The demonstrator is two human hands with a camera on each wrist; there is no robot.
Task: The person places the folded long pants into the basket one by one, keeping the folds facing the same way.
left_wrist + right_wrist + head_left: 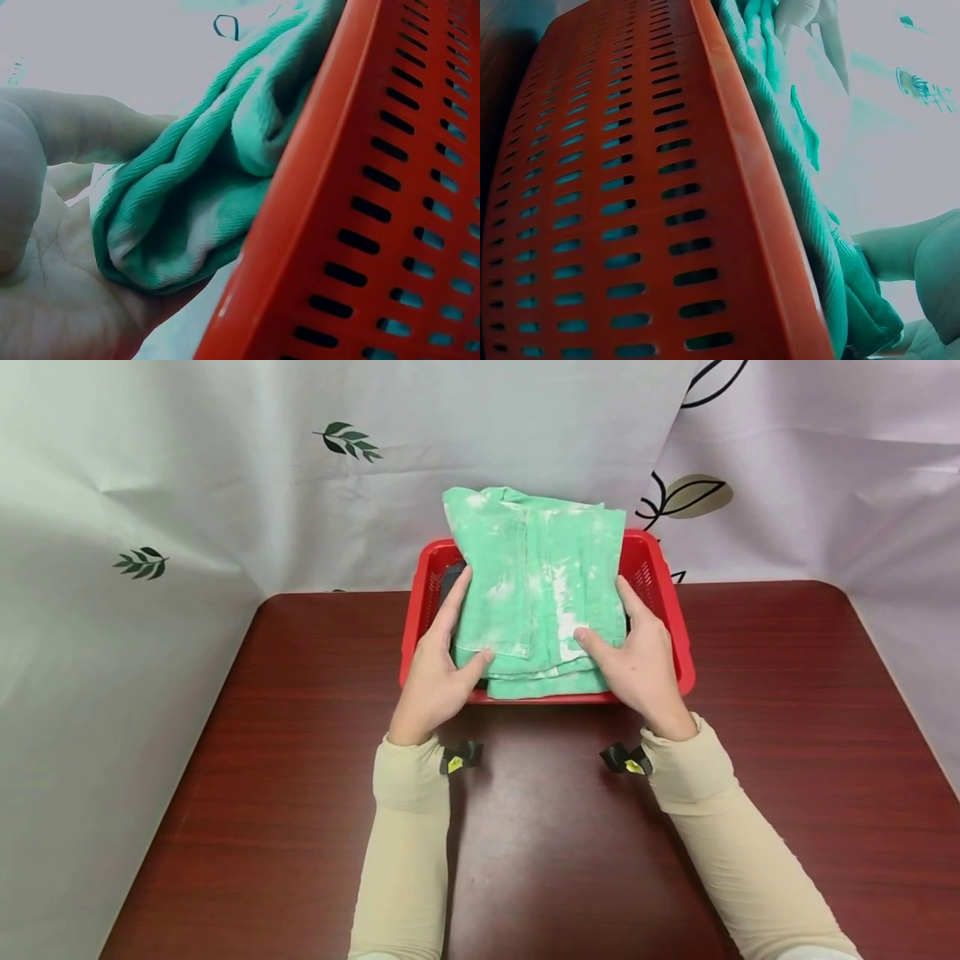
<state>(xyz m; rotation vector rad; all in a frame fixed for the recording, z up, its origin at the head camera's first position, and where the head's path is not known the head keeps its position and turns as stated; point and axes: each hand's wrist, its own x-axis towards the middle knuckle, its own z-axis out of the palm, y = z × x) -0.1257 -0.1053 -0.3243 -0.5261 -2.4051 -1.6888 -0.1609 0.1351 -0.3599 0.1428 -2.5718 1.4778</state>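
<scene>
A folded green denim garment [502, 560] with white bleached patches lies over the top of a red plastic basket [676, 618]. My left hand [433, 681] grips its left side, thumb on top and fingers along the edge. On the opposite side my right hand [643, 667] holds the garment the same way. In the left wrist view the thick folded layers [187, 187] show between thumb and palm, just beside the basket's rim. The fingertips under the cloth are hidden. Something dark grey [450, 578] shows inside the basket at the left, mostly covered.
The basket stands at the far edge of a dark red wooden table [300, 760]. Behind it hangs a pale curtain [525, 427] with leaf prints, which also runs along both sides. Slotted basket walls [622, 187] face the wrists.
</scene>
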